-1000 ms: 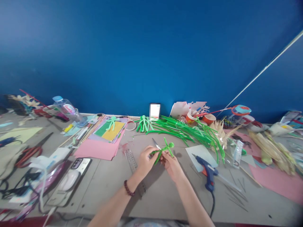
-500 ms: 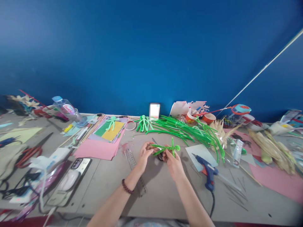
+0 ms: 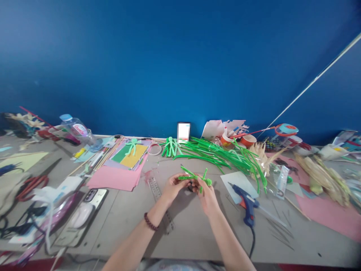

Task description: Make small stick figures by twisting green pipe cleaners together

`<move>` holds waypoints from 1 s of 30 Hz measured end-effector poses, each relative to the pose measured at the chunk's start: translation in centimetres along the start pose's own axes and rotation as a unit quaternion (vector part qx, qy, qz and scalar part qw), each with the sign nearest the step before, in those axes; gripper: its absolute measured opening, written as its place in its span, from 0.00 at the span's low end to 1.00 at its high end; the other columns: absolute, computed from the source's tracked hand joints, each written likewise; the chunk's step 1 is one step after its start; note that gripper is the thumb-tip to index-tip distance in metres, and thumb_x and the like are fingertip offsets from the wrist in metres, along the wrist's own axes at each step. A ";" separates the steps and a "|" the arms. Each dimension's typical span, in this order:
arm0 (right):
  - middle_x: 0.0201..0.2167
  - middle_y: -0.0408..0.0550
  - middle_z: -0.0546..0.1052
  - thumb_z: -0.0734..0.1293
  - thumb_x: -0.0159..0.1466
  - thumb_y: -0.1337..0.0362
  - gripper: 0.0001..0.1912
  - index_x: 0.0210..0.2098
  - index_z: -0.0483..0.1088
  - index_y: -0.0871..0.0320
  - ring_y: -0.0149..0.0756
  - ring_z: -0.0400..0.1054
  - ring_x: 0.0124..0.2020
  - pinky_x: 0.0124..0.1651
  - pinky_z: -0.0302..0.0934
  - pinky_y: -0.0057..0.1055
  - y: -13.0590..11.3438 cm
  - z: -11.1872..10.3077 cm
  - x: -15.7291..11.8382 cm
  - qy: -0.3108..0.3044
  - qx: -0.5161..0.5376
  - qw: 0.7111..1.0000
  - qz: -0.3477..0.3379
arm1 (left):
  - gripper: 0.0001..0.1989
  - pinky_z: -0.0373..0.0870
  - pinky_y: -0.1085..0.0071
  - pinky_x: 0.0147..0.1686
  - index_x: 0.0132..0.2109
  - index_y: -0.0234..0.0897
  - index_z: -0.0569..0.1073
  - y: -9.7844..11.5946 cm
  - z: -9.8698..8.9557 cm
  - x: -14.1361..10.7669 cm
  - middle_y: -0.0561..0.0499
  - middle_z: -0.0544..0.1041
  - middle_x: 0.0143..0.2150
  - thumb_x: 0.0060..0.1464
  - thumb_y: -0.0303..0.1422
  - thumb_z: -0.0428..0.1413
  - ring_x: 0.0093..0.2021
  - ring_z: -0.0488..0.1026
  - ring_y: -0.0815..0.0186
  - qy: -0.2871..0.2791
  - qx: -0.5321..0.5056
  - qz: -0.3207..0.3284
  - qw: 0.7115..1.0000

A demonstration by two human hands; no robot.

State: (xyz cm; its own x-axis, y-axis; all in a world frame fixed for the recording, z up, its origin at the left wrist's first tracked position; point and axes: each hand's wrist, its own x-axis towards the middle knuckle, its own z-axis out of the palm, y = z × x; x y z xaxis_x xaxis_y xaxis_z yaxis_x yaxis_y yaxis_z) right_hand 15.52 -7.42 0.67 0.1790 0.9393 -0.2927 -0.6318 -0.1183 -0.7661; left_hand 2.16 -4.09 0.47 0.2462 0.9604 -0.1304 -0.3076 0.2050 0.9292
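In the head view, left of the dark-blue plastic glue gun, the left hand is pinching and the right hand gripping a fuzzy bright-green pipe-cleaner figure. It is probably handling light, soft and bendy, its twisted torso suiting a hold. Its head is sitting lower than earlier.

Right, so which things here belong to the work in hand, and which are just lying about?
Apparently in the work:
green fuzzy figure, held by left hand and right hand
green stems

Seemingly just lying about:
clear bottle
stacked pink sheets
glue gun
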 end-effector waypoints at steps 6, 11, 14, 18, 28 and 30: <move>0.23 0.45 0.75 0.75 0.46 0.54 0.18 0.32 0.77 0.59 0.31 0.66 0.25 0.24 0.58 0.26 0.1 0.2 -0.1 -0.011 -0.011 1.000 0.006 | 0.11 0.72 0.66 0.40 0.37 0.33 0.77 0.1 0.0 -0.2 0.45 0.80 0.37 0.46 0.35 0.61 0.37 0.76 0.60 -0.017 0.131 0.076 0.988; 0.22 0.45 0.74 0.75 0.46 0.55 0.16 0.30 0.77 0.60 0.30 0.65 0.25 0.25 0.59 0.25 0.1 0.1 0.0 -0.017 -0.007 1.000 0.009 | 0.07 0.70 0.66 0.43 0.36 0.35 0.78 1.0 0.3 -0.6 0.45 0.80 0.37 0.49 0.31 0.59 0.40 0.75 0.61 -0.010 0.233 0.166 0.958; 0.22 0.45 0.75 0.75 0.47 0.55 0.15 0.29 0.77 0.60 0.30 0.66 0.25 0.26 0.59 0.25 0.1 -0.1 0.1 -0.025 -0.007 1.000 0.014 | 0.07 0.69 0.66 0.42 0.36 0.35 0.79 1.4 0.4 -0.8 0.45 0.80 0.36 0.51 0.31 0.57 0.39 0.75 0.61 -0.031 0.271 0.196 0.942; 0.23 0.46 0.76 0.75 0.48 0.56 0.13 0.28 0.77 0.60 0.29 0.66 0.25 0.27 0.60 0.25 0.2 -0.3 0.1 -0.032 0.002 0.999 0.017 | 0.08 0.69 0.67 0.42 0.38 0.35 0.78 1.5 0.3 -0.8 0.45 0.80 0.38 0.52 0.31 0.56 0.39 0.75 0.61 -0.052 0.268 0.187 0.944; 0.21 0.45 0.74 0.75 0.47 0.55 0.15 0.29 0.78 0.59 0.29 0.65 0.23 0.28 0.60 0.27 0.2 -0.4 0.3 -0.046 -0.022 0.999 0.013 | 0.11 0.71 0.66 0.43 0.39 0.34 0.78 1.9 0.1 -1.0 0.43 0.79 0.42 0.53 0.35 0.55 0.42 0.75 0.60 -0.104 0.231 0.134 0.958; 0.20 0.44 0.74 0.75 0.47 0.54 0.15 0.28 0.77 0.59 0.29 0.64 0.22 0.28 0.60 0.27 0.0 -0.4 0.2 -0.038 -0.033 0.999 0.014 | 0.11 0.71 0.66 0.43 0.40 0.34 0.78 2.0 0.2 -1.1 0.43 0.79 0.42 0.53 0.35 0.55 0.42 0.75 0.60 -0.112 0.229 0.125 0.959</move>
State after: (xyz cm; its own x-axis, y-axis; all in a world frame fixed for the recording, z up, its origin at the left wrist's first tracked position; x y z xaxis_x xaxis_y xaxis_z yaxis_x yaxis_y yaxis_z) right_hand 15.83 -7.38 0.34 0.1028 0.9569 -0.2717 -0.5846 -0.1629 -0.7948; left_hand 1.48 -4.74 2.49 0.4245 0.8935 0.1464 0.0403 -0.1802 0.9828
